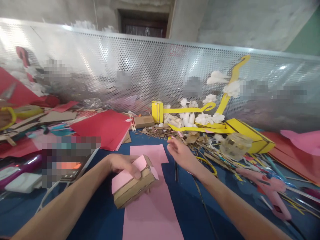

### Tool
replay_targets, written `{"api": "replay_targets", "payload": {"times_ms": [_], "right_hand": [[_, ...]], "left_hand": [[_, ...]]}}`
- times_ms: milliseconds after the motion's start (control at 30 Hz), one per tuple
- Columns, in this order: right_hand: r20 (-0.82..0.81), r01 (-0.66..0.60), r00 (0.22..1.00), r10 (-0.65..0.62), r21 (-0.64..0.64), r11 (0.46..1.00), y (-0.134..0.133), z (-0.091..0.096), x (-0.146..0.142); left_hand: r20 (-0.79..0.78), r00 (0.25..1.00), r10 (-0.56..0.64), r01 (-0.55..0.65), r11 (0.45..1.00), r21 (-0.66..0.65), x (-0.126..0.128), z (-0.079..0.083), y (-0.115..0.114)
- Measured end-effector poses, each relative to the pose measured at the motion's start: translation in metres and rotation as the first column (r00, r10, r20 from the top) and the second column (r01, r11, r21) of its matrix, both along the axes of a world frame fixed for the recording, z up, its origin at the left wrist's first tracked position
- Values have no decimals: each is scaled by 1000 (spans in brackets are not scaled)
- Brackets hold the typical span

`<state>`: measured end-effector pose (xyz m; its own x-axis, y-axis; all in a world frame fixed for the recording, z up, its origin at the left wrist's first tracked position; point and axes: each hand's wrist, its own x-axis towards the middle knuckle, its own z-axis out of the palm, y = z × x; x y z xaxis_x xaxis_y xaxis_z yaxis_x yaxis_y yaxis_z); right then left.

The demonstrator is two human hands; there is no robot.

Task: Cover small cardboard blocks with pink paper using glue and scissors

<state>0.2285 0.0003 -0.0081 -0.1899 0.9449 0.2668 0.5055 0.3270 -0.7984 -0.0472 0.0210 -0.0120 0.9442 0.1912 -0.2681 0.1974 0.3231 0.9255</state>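
My left hand [126, 166] grips a small cardboard box [135, 190], thumb on top and fingers underneath. Pink paper [122, 180] covers its upper face, and a pink flap stands out at its right end. The box is tilted above a long strip of pink paper [152, 216]. To the right, my right hand [181, 155] is raised with loosely bent fingers, and I see nothing held in them. Just below that hand a slim dark tool [176, 171] shows in part; its kind is unclear.
A pink glue gun [268, 186] lies at right, near a clear jar [236, 146]. Cardboard scraps [160, 132] and yellow paper-covered pieces [250, 135] with white fluff lie behind. Red paper [105, 128] and a white charger [23, 182] are at left. A perforated metal panel [150, 66] bounds the back.
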Motion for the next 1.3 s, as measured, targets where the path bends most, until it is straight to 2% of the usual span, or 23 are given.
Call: {"api": "replay_targets", "payload": {"times_ms": [33,100,167,233,300,367,467,567,667,800,933,1033,1133,1233,1267,1300], "right_hand": [[-7,44,999,-44,43,998,0,3,2],[30,53,998,-56,104,993,-6,10,7],[166,-51,986,29,131,990,-16,17,9],[335,-183,933,132,125,975,-28,18,11],[471,-215,872,133,124,969,-35,12,14],[577,-131,817,25,143,981,-37,4,18],[692,5,713,-112,155,988,-35,-5,27],[739,12,664,-114,142,990,-32,-9,36],[763,23,633,-130,150,988,-30,-10,40],[772,110,608,-186,150,982,-29,-11,37],[762,151,615,-205,141,978,-31,-11,31],[731,162,649,-209,136,977,-34,-13,29],[670,173,707,-228,149,974,-35,-13,30],[587,185,769,-253,175,967,-32,-7,35],[562,186,786,-258,183,965,-31,-4,37],[541,183,800,-259,190,965,-30,-1,40]], "left_hand": [[24,1000,-9,10,1000,-11,0,-2,1],[66,998,4,-4,1000,-3,1,-6,2],[117,989,94,-98,995,28,2,-4,0],[199,945,259,-273,961,44,5,1,-2],[313,825,471,-506,862,34,10,8,-2],[403,694,597,-667,743,47,16,13,0],[426,534,731,-823,564,65,25,12,8],[454,372,810,-928,340,156,29,4,17],[529,290,798,-939,132,316,26,-1,24],[592,237,770,-887,-77,455,17,0,31],[609,233,758,-809,-196,554,8,2,35],[604,234,762,-728,-275,628,6,1,36],[602,250,759,-672,-311,672,6,-2,36],[595,285,752,-631,-320,707,6,-1,34],[611,294,735,-589,-364,722,6,0,32],[640,305,705,-529,-434,729,6,3,29]]}}
